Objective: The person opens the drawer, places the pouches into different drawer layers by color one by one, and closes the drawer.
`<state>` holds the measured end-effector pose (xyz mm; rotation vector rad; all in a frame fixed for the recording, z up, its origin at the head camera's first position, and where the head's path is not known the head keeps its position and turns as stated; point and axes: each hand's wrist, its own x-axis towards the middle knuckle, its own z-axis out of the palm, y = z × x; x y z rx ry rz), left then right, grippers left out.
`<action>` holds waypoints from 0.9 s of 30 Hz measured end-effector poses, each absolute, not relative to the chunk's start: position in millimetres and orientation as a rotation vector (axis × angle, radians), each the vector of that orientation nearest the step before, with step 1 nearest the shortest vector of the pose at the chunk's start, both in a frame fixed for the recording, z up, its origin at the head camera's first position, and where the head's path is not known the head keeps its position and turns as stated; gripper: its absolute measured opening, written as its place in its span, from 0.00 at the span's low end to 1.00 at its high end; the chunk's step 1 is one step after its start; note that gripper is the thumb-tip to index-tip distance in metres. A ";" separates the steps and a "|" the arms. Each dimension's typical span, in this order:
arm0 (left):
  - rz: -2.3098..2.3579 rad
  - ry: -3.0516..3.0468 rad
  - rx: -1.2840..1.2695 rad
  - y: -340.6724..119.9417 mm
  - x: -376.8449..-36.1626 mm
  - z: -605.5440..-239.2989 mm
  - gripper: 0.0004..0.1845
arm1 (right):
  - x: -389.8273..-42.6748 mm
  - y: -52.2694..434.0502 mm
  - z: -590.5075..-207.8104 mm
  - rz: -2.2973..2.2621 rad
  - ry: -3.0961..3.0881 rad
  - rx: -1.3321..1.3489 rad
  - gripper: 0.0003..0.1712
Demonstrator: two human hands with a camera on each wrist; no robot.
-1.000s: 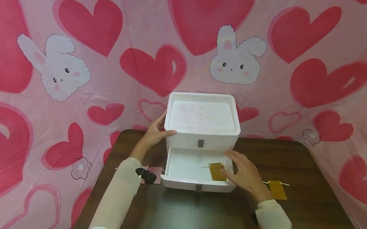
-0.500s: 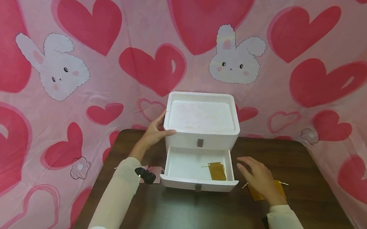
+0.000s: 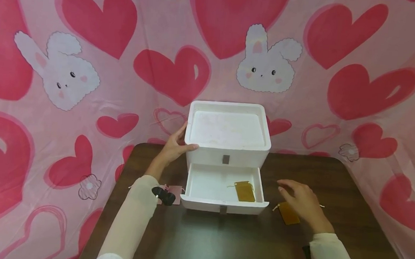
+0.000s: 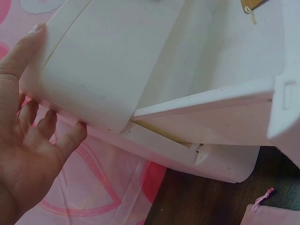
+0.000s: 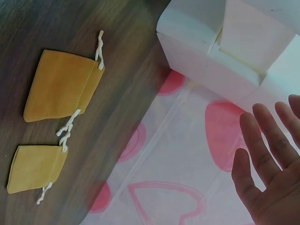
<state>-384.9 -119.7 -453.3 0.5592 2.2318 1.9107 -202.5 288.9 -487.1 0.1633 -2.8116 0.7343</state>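
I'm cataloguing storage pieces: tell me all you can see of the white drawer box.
The white drawer box looks like matte plastic, with rounded corners, a recessed top and two drawers with small grey tabs. It stands upright at the table's far edge. The lower drawer is open, holding a mustard drawstring pouch. The left hand rests on its left side.

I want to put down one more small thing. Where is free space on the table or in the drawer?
The open drawer is bare left of its yellow pouch. The table is bare in front of the drawer. It is crowded beside the right hand, over yellow pouches, and by the pink pouch.
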 end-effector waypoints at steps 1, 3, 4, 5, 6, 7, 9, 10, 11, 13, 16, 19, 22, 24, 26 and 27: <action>1.910 2.233 0.558 -119.9 -384.9 -452.8 0.53 | -202.4 289.3 -486.9 0.734 -2.807 0.165 0.15; 1.906 2.237 0.550 -119.9 -385.3 -452.5 0.54 | -201.9 289.7 -486.0 0.741 -2.809 0.169 0.15; 1.905 2.238 0.547 -120.0 -385.3 -452.1 0.54 | -201.8 290.0 -485.6 0.748 -2.812 0.171 0.15; 1.907 2.236 0.545 -120.0 -385.2 -451.7 0.54 | -201.7 290.3 -485.2 0.755 -2.816 0.172 0.15; 1.909 2.236 0.543 -120.0 -385.2 -451.4 0.54 | -201.4 290.8 -485.0 0.763 -2.823 0.173 0.16; 1.910 2.234 0.546 -120.1 -385.1 -451.2 0.54 | -201.3 291.3 -485.0 0.768 -2.829 0.175 0.16; 1.918 2.228 0.547 -120.1 -385.2 -450.9 0.54 | -201.1 293.6 -486.0 0.769 -2.838 0.175 0.16; 1.922 2.225 0.552 -120.3 -385.3 -450.9 0.54 | -201.0 295.0 -487.0 0.768 -2.843 0.176 0.16; 1.925 2.223 0.555 -120.5 -385.5 -451.0 0.54 | -200.9 296.8 -488.4 0.762 -2.846 0.176 0.16; 1.929 2.220 0.561 -120.8 -386.0 -451.4 0.54 | -200.8 300.7 -492.0 0.739 -2.850 0.175 0.16; 1.933 2.215 0.570 -121.1 -387.0 -452.4 0.54 | -200.5 307.7 -500.5 0.700 -2.864 0.164 0.15; 1.930 2.219 0.575 -121.0 -387.3 -453.4 0.53 | -200.1 315.3 -511.2 0.680 -2.905 0.135 0.15; 1.926 2.223 0.571 -120.5 -386.5 -453.1 0.53 | -199.2 323.3 -522.7 0.667 -2.950 0.117 0.16; 1.925 2.224 0.567 -120.0 -386.3 -453.0 0.53 | -197.8 328.1 -530.0 0.675 -2.979 0.113 0.16; 1.924 2.224 0.559 -119.1 -385.8 -452.4 0.53 | -196.9 332.4 -536.7 0.664 -2.999 0.118 0.15; 1.926 2.219 0.559 -118.5 -385.8 -452.4 0.53 | -196.6 334.4 -540.1 0.659 -3.010 0.118 0.15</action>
